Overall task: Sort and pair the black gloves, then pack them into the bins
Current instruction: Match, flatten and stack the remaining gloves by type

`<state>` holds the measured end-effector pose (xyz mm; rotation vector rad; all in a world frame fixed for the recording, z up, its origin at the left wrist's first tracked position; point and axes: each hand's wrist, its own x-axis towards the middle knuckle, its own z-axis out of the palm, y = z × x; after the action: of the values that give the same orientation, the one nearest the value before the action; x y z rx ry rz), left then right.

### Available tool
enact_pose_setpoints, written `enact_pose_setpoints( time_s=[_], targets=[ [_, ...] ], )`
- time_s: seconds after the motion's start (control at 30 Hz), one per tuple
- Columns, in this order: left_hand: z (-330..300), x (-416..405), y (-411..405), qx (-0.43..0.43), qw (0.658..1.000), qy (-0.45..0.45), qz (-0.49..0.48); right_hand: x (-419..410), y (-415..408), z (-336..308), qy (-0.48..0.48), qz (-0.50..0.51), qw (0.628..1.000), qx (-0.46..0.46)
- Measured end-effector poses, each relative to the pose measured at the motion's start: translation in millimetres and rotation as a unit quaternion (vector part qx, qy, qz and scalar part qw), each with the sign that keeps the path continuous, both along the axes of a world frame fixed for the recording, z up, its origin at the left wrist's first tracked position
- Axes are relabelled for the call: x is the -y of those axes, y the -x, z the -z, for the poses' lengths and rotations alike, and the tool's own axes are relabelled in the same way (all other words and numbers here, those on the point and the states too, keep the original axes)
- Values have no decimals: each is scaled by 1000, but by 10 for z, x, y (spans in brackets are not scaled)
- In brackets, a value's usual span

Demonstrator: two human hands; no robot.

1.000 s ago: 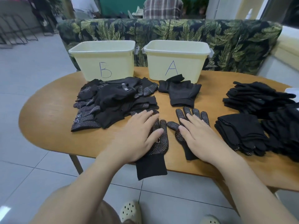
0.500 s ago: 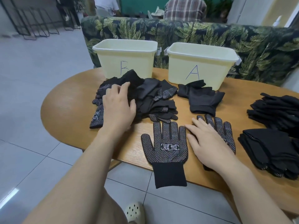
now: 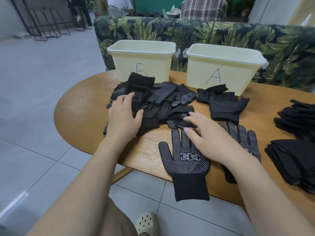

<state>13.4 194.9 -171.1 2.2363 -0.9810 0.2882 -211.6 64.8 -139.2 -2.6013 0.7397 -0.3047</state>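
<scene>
The left hand (image 3: 123, 116) is lying on the near left of the mixed pile (image 3: 153, 106), fingers spread and nearly straight, pressing the cloth rather than gripping it. The right hand (image 3: 207, 135) is reaching across toward the pile's near right edge, its fingers apart and resting on a dotted fingertip there; it is not clamped on anything that can be seen. Beneath that wrist two dotted gloves are lying flat at the front of the bench (image 3: 81, 116): one glove (image 3: 185, 160) with a white label, palm up and cuff hanging over the edge, and a second (image 3: 245, 142) just right of it, partly hidden by the forearm.

The pile is sitting in front of bin B (image 3: 143, 65); a small plain stack (image 3: 223, 106) is lying before bin A (image 3: 223, 68), and folded stacks (image 3: 294, 142) are waiting at the far right.

The step appears to be hunting for the next dotted glove. To do it well, the left hand should be holding the heap steady while the right pinches a single glove by its fingertip or cuff and draws it out low and slow, so neighbours are not dragged along. Checking for dots before pulling would be saving a wrong match.
</scene>
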Motion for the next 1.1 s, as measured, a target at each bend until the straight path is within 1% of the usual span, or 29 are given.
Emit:
enact_pose_setpoints(
  time_s=[0.07, 0.1, 0.17, 0.23, 0.33, 0.4, 0.47, 0.57, 0.67, 0.77, 0.83, 0.93, 1.0, 1.07, 1.1],
  targets=[
    [6, -67, -58, -17, 999, 19, -30, -52, -105, -27, -8, -17, 1000, 0],
    [16, -84, -95, -38, 998, 30, -37, -80, -156, -37, -9, -23, 1000, 1],
    [18, -92, -163, -94, 993, 55, -38, -138, -257, -60, -5, -32, 999, 7],
    [-6, -62, -210, -118, 990, 73, -29, -192, -341, -81, -9, -38, 999, 20],
    [-52, 9, -223, -107, 991, 70, -37, -252, -418, -89, -18, -40, 998, 45],
    [-78, 18, -213, -83, 992, 92, -35, -263, -443, -76, -21, -39, 998, 55],
    [-123, -20, -175, -63, 987, 150, -9, -264, -458, -64, -19, -36, 997, 73],
    [-274, -106, -35, -41, 966, 253, 46, -271, -464, -62, -15, -20, 991, 128],
    [-444, -181, 268, -18, 946, 307, 108, -321, -431, -82, -26, -3, 982, 187],
    [-484, -211, 595, 12, 938, 311, 151, -421, -344, -80, -64, -14, 974, 219],
    [-455, -202, 778, 12, 934, 315, 171, -481, -260, -74, -81, -26, 967, 242],
    [-414, -136, 977, -6, 926, 317, 203, -514, -78, -103, -127, -22, 955, 266],
    [-432, -87, 1085, -11, 925, 309, 221, -503, 56, -119, -136, -5, 956, 260],
    [-466, -54, 1159, -43, 923, 298, 238, -475, 184, -119, -143, 17, 957, 252],
    [-481, -41, 1190, -74, 923, 288, 246, -458, 255, -135, -150, 28, 956, 252]
  ],
)
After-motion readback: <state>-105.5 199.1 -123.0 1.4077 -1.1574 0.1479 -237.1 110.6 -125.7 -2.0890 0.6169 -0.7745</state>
